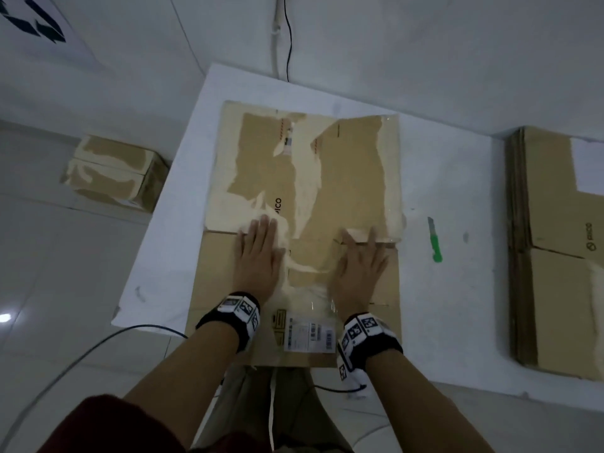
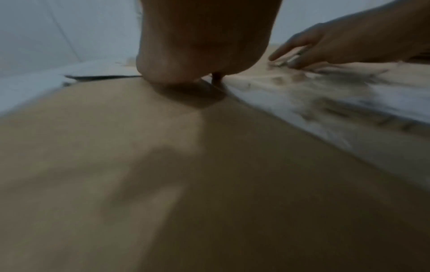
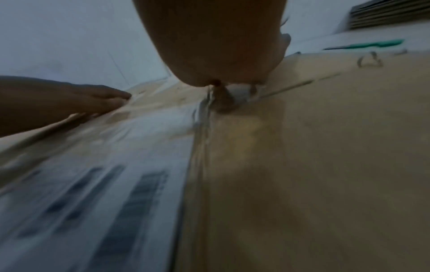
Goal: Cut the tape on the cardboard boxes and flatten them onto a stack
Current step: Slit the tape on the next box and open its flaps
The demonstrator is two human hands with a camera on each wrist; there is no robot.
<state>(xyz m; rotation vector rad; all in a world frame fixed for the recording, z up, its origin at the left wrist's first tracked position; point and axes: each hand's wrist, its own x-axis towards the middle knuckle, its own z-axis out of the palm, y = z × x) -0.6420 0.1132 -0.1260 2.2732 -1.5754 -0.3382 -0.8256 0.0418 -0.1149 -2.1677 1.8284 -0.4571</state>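
A flattened brown cardboard box (image 1: pixel 353 178) with torn tape patches and a shipping label (image 1: pixel 309 333) lies on the white table (image 1: pixel 451 299). My left hand (image 1: pixel 260 253) presses flat on its near left part, fingers straight. My right hand (image 1: pixel 361 259) presses flat to the right, fingertips at a fold edge. The left wrist view shows my left palm (image 2: pixel 204 46) on cardboard (image 2: pixel 116 165) and the right hand (image 2: pixel 337 46) beyond. In the right wrist view my right palm (image 3: pixel 218 42) bears on the box (image 3: pixel 325 165) beside the label (image 3: pixel 93 184). A green box cutter (image 1: pixel 434 240) lies right of the box.
A stack of flattened boxes (image 1: pixel 555 256) sits at the table's right end. One taped, unflattened box (image 1: pixel 114 171) stands on the floor to the left. Cables run along the floor (image 1: pixel 65 364) and down the wall (image 1: pixel 287 37).
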